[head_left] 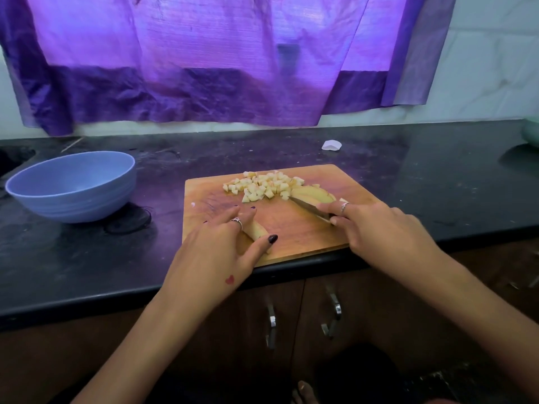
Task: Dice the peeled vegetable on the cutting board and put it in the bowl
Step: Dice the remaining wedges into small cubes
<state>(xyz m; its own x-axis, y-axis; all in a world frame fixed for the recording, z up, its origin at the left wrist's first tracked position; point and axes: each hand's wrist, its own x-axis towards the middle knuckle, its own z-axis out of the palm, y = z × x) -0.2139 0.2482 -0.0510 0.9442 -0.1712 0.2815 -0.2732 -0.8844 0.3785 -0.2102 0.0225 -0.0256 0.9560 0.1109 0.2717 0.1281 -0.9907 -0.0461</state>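
My left hand pinched a pale peeled vegetable wedge at centre frame, long axis running toward lower right; my right hand gripped the steel knife beside it.

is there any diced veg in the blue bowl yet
No, the blue bowl shows only its bare inside, while the diced pieces lie in a heap on the cutting board.

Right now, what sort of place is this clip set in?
Most likely a home kitchen. A wooden cutting board with diced pieces sits on a dark stone countertop, cabinet doors with metal handles run below it, and a tiled wall with a purple curtain stands behind.
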